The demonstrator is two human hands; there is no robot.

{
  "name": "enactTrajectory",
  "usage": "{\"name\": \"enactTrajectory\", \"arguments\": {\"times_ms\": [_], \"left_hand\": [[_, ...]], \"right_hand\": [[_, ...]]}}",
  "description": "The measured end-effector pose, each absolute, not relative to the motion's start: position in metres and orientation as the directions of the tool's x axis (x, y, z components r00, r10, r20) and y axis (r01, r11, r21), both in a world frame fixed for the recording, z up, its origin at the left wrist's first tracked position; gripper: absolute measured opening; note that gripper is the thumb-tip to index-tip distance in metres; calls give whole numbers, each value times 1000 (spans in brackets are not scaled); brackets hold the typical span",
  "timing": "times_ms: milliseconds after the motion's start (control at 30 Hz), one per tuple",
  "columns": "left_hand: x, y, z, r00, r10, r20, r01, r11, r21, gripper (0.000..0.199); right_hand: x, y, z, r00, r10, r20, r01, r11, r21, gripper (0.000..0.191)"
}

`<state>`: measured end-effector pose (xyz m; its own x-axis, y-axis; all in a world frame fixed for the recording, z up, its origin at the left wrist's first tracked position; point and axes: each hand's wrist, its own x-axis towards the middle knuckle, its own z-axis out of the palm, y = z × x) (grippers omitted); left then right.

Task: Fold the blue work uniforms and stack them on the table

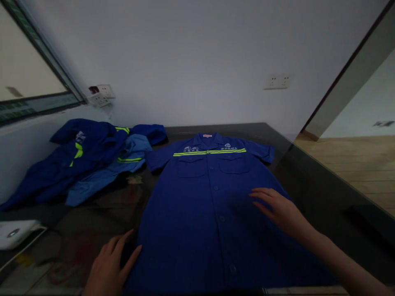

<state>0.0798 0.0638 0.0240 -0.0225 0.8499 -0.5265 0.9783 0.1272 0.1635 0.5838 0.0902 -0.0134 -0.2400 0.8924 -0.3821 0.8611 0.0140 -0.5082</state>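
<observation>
Dark blue shirt (185, 205) lies front up between my two grips, woven cloth spread nearly flat, its yellow stripe (189, 153), flapped chest pockets (191, 167) and collar (197, 142) beyond them. Round buttons (222, 218) run down the placket, left of my right grip (282, 209). That grip is loosely curved over the cloth, thumb parted from the fingers; I cannot tell whether the fingertips touch. My left grip (108, 263) is wider, thumb well away from the fingers and close by the shirt's side edge; contact is unclear. Beyond it, crumpled garments (83, 152) heap on the smooth, dark surface (296, 185). Left of it, a white device (18, 232) is cut off; dimness blurs the shirt's hem.
</observation>
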Motion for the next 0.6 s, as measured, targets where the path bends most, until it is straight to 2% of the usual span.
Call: {"name": "enactTrajectory", "arguments": {"times_ms": [133, 233, 333, 433, 600], "left_hand": [[97, 52, 48, -108, 768, -632, 947, 273, 170, 51], [109, 49, 57, -92, 779, -621, 947, 261, 186, 46], [116, 46, 62, -76, 801, -593, 945, 248, 214, 35], [119, 40, 62, -53, 804, -593, 902, 293, 316, 22], [118, 27, 57, -48, 851, -522, 804, 343, 486, 19]], "right_hand": [[493, 180, -14, -499, 785, -368, 747, 175, -641, 25], [404, 236, -37, -575, 733, -362, 702, 215, -679, 28], [320, 269, -70, -529, 744, -408, 759, 200, -619, 41], [259, 283, -99, -441, 758, -480, 828, 137, -544, 52], [217, 293, -130, -288, 799, -528, 893, 26, -448, 34]]}}
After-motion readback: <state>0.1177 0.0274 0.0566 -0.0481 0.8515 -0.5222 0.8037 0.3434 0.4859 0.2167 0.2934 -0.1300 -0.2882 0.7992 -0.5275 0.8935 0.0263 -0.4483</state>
